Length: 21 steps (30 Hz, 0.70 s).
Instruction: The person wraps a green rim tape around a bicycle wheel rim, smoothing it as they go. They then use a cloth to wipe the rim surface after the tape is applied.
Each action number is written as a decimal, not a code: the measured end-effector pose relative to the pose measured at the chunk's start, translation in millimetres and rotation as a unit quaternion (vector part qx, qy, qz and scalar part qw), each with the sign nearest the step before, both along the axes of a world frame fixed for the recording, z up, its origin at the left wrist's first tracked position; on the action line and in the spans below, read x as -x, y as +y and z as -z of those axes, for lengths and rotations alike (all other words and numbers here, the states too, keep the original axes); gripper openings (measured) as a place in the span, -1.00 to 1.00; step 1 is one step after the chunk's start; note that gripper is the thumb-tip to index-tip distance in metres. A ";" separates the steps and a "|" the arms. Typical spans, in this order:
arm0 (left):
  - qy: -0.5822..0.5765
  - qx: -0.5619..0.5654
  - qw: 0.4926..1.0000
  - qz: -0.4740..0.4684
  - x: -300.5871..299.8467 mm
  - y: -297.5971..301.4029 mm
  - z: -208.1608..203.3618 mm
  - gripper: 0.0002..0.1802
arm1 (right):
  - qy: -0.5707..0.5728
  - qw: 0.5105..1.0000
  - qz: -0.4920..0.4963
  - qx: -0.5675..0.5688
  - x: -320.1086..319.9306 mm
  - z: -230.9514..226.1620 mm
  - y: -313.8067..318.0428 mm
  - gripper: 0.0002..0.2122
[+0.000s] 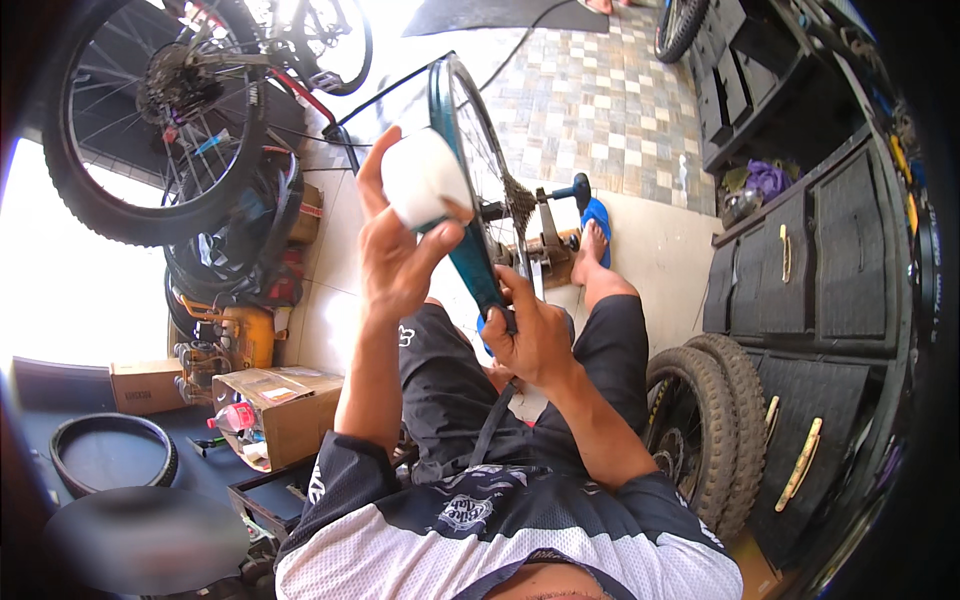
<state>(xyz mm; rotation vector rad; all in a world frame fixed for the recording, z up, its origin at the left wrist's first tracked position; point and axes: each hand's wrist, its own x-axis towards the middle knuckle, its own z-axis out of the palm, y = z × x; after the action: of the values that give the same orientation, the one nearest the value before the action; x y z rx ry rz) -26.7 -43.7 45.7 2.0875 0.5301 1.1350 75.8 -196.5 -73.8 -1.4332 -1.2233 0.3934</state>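
Observation:
A bicycle wheel (476,245) stands upright in front of me, its teal rim side facing left. Spokes and a cassette (518,205) show on its right side. My left hand (392,255) grips a smooth, white, rounded thing, perhaps a roll, right beside the rim. Its exact kind is not clear. At the near end of the wheel, my right hand (535,335) is closed on the rim, thumb on the left side and fingers on the right. A metal stand (553,240) with a dark-blue handle sits by the hub.
A bicycle (150,110) stands at the far left above bags and a yellow-orange machine (248,335). An open cardboard box (285,400) lies left of my legs, near a loose tyre (112,455). Knobby tyres (715,430) lean against dark drawers (785,255) on the right.

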 end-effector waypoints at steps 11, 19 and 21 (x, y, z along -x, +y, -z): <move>0.022 0.101 0.987 0.123 0.1 24.3 -16.1 -0.70 | -0.025 0.999 0.024 0.003 2.3 1.2 5.1 -0.55; 0.055 -0.093 0.994 0.031 -4.6 33.6 -6.5 -0.78 | -0.018 1.000 0.018 0.016 3.1 1.6 1.1 -0.54; 0.033 -0.106 0.994 -0.016 -6.9 35.8 -0.7 -0.77 | -0.020 0.999 0.018 0.020 3.3 0.7 2.1 -0.54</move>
<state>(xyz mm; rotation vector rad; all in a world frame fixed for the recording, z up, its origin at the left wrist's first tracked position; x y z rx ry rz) -19.8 -8.0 46.4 2.3129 0.4928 1.1889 72.5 -194.4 -74.5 -1.5020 -1.2265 0.3684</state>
